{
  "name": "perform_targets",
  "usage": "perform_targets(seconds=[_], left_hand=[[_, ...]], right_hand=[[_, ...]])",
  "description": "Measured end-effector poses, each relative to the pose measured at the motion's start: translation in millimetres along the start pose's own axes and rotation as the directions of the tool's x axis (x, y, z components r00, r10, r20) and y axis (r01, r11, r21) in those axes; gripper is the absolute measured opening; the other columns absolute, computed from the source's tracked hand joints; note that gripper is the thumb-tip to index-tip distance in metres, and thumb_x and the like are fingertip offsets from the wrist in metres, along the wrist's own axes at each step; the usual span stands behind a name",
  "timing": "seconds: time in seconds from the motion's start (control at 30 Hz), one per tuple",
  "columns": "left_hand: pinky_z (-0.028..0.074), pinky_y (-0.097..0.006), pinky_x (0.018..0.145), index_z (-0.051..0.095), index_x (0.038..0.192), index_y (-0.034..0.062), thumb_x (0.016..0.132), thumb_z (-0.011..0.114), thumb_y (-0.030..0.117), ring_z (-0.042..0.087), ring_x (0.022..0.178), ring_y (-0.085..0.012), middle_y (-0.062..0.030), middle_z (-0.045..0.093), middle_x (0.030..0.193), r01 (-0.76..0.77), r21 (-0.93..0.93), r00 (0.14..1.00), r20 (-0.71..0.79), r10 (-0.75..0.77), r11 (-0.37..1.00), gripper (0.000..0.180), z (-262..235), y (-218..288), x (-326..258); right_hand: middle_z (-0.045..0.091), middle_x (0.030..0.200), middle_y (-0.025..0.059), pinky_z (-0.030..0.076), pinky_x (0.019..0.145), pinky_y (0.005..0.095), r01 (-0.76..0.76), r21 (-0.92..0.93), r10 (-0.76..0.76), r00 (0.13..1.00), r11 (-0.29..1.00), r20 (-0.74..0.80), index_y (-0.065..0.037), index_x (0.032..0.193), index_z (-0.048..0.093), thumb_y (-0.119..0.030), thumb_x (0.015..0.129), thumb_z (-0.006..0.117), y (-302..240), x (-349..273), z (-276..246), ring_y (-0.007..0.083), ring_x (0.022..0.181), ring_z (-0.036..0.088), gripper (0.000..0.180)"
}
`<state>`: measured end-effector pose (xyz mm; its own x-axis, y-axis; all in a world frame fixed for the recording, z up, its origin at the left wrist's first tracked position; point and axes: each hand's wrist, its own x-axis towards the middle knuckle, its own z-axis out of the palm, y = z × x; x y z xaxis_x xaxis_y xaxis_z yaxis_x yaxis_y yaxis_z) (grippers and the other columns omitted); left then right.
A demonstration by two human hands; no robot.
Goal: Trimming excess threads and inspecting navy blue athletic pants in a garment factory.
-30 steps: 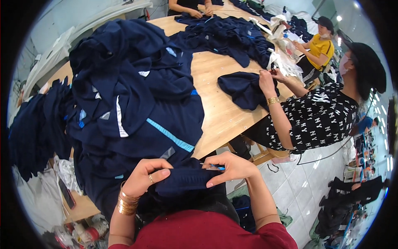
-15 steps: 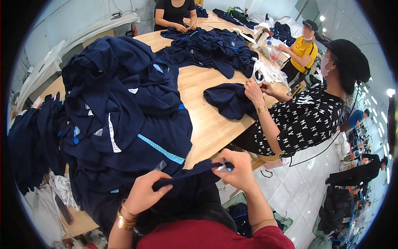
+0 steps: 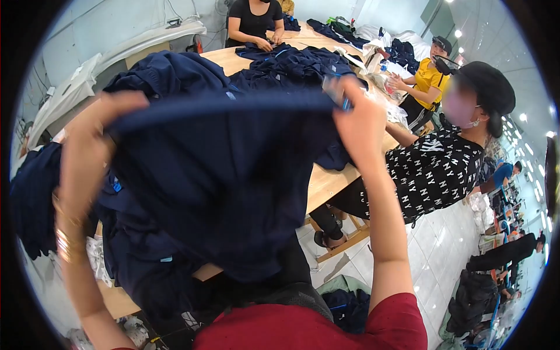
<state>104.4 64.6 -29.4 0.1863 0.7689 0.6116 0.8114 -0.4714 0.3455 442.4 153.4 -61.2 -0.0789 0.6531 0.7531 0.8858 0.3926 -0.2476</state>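
Note:
A dark navy garment (image 3: 227,169) is stretched between my two raised hands, its top edge pulled nearly straight and the rest hanging in front of me. My left hand (image 3: 93,143), blurred by motion, is closed on the left end of that edge. At the right end, my right hand (image 3: 361,125) grips the cloth. A small shiny item with a blue part (image 3: 345,104) shows at its fingers, too blurred to name. Behind the raised cloth, a heap of navy garments (image 3: 175,73) is largely hidden.
A pale wooden table (image 3: 335,182) carries a farther navy pile (image 3: 291,70). Close on the right sits a co-worker in a black patterned top (image 3: 431,169); another wears yellow (image 3: 430,76). Across the table is a person in black (image 3: 248,26). A green sack with dark cloth (image 3: 345,303) lies on the floor.
Both my hands have risen and spread apart, lifting the navy garment from near my lap and opening it out. The co-worker at right has turned the head toward me.

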Motion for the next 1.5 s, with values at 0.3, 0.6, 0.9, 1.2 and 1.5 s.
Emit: perform_targets(seconds=[0.3, 0.6, 0.9, 1.2, 1.5], left_hand=[[0.032, -0.032, 0.103, 0.055, 0.116, 0.0050, 0.074, 0.039, -0.011, 0.046, 0.120, -0.0232, -0.0118, 0.055, 0.117, -0.077, 0.703, 0.977, -0.086, 0.193, 0.706, 0.048, -139, -114, -58], [0.038, -0.036, 0.092, 0.055, 0.118, 0.0083, 0.057, 0.042, -0.016, 0.050, 0.107, -0.0288, -0.0093, 0.056, 0.115, 0.353, 0.550, 0.935, -0.220, -0.277, 0.757, 0.067, 56, -141, -232], [0.037, -0.035, 0.092, 0.046, 0.128, 0.0115, 0.060, 0.044, -0.018, 0.048, 0.110, -0.0287, -0.0100, 0.050, 0.121, 0.513, 0.461, 0.858, -0.250, -0.449, 0.724, 0.074, 61, -125, -259], [0.035, -0.035, 0.097, 0.054, 0.122, 0.0135, 0.053, 0.040, -0.019, 0.043, 0.117, -0.0294, -0.0097, 0.046, 0.128, 0.461, 0.420, 0.885, -0.158, -0.438, 0.782, 0.078, 44, -101, -245], [0.033, -0.033, 0.100, 0.055, 0.120, 0.0135, 0.074, 0.059, 0.002, 0.045, 0.117, -0.0267, -0.0115, 0.049, 0.125, 0.705, 0.339, 0.672, -0.039, -0.739, 0.623, 0.047, -7, -142, -337]], right_hand=[[0.062, 0.075, 0.0137, 0.045, 0.063, 0.0382, 0.236, 0.158, -0.201, 0.957, 0.959, -0.208, -0.013, 0.085, 0.063, -0.011, 0.067, 0.063, -69, 49, 31, 0.0347, 0.074, 0.059, 0.018], [0.060, 0.081, 0.0086, 0.045, 0.060, 0.0387, 0.028, 0.360, -0.134, 0.953, 0.932, 0.273, -0.010, 0.091, 0.059, -0.001, 0.064, 0.058, -47, -137, 164, 0.0315, 0.074, 0.058, 0.029], [0.059, 0.080, 0.0028, 0.043, 0.054, 0.0248, -0.056, 0.390, -0.070, 0.951, 0.919, 0.302, -0.007, 0.092, 0.059, 0.014, 0.056, 0.056, -50, -182, 151, 0.0173, 0.062, 0.056, 0.042], [0.060, 0.085, 0.0042, 0.044, 0.054, 0.0272, -0.145, 0.463, -0.101, 0.879, 0.875, 0.466, -0.008, 0.093, 0.060, 0.007, 0.059, 0.065, -50, -198, 138, 0.0186, 0.064, 0.057, 0.038], [0.063, 0.090, 0.0042, 0.050, 0.062, 0.0314, -0.287, 0.684, -0.659, 0.191, 0.671, 0.727, -0.012, 0.103, 0.059, -0.020, 0.071, 0.069, -101, -238, 76, 0.0190, 0.074, 0.063, 0.034]])
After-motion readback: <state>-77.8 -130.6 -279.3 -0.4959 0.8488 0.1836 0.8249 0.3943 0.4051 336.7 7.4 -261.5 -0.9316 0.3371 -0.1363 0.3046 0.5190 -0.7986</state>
